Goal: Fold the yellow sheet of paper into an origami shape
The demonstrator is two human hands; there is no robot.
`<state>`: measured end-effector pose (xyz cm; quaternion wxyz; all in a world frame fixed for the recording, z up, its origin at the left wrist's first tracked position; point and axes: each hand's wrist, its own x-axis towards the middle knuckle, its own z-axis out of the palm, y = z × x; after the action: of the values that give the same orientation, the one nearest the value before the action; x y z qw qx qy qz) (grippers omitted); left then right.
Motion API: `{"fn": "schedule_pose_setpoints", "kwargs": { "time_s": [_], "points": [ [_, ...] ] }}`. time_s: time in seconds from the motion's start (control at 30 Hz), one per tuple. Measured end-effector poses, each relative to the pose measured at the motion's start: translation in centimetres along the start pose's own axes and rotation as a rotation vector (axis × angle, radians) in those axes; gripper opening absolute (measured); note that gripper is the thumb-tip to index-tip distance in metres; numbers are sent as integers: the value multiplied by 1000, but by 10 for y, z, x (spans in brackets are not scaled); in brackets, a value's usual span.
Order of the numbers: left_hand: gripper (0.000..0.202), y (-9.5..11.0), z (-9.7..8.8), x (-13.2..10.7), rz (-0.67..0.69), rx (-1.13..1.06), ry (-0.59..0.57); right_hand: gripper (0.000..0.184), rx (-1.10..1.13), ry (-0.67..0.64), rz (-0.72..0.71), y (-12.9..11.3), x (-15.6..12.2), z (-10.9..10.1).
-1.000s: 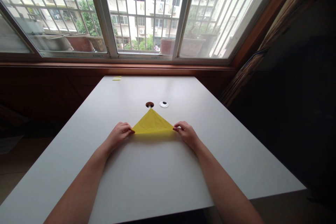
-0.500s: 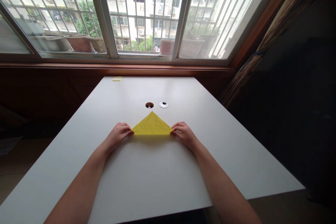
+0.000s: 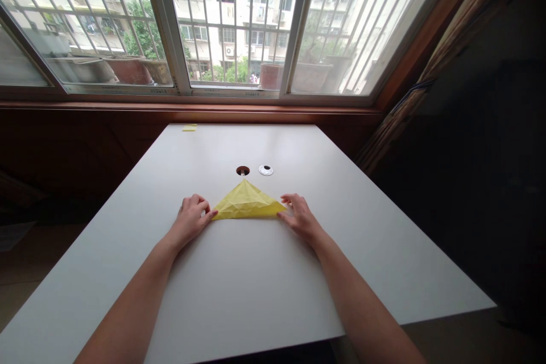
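A yellow paper (image 3: 247, 205) folded into a triangle lies on the white table (image 3: 239, 273), its tip pointing away from me and its upper layer puffed up a little. My left hand (image 3: 191, 219) rests on the table at the triangle's left corner, fingers loosely stretched, one fingertip touching the corner. My right hand (image 3: 298, 217) lies at the right corner with its fingers spread flat, the fingertips at the paper's edge. Neither hand grips the paper.
Just beyond the triangle's tip are a round cable hole (image 3: 243, 170) and a white round cap (image 3: 265, 170). A small yellow slip (image 3: 189, 127) lies at the table's far left edge. A barred window (image 3: 239, 23) runs behind; a curtain (image 3: 409, 102) hangs at the right.
Both hands have let go of the pinched corners and opened, the right hand's fingers now spread. The paper's top layer has sprung up slightly.
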<state>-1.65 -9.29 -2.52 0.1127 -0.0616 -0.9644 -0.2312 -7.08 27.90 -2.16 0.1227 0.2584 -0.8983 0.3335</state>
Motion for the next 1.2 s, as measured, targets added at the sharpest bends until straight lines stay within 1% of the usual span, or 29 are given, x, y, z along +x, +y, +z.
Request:
{"fn": "schedule_pose_setpoints", "kwargs": {
  "time_s": [0.07, 0.13, 0.2, 0.3, 0.37, 0.47, 0.57, 0.63, 0.7, 0.77, 0.83, 0.87, 0.9, 0.97, 1.03, 1.2],
  "points": [
    [37, 1, 0, 0, 11, 3, -2, 44, -51, 36, -77, -9, 0, -3],
    [37, 3, -1, 0, 25, 3, -7, 41, -107, 37, -154, -22, 1, -3],
    [36, 4, -2, 0, 44, -1, -16, 40, -137, -7, -239, -35, 3, 1],
    [36, 6, -4, 0, 68, -6, -35, 45, -163, -142, -378, -52, 5, 15],
    [37, 7, -3, 0, 75, -3, -50, 48, -179, -217, -419, -59, 5, 25],
    [37, 6, -1, -1, 62, 13, -51, 51, -204, -293, -405, -62, 5, 35],
    [34, 8, 1, -2, 53, 59, 22, 53, -214, -343, -355, -60, 4, 36],
    [32, 16, 1, -2, 110, 104, 90, 54, -217, -369, -341, -59, 3, 36],
    [35, 29, 2, -1, 225, 152, 107, 55, -218, -388, -344, -58, 3, 37],
    [39, 45, 6, -1, 348, 197, 53, 57, -215, -407, -350, -58, 3, 37],
    [43, 61, 14, -3, 431, 228, -33, 59, -213, -430, -353, -59, 3, 38],
    [46, 67, 19, -5, 432, 243, -68, 60, -212, -441, -354, -59, 3, 38],
    [49, 70, 24, -7, 405, 258, -90, 61, -211, -450, -353, -59, 3, 38],
    [58, 72, 33, -10, 327, 274, -118, 62, -212, -465, -348, -59, 3, 37],
    [66, 68, 39, -13, 294, 279, -151, 64, -215, -476, -337, -60, 2, 35],
    [74, 58, 39, -16, 274, 272, -183, 69, -227, -465, -264, -59, -4, 30]
  ]
}}
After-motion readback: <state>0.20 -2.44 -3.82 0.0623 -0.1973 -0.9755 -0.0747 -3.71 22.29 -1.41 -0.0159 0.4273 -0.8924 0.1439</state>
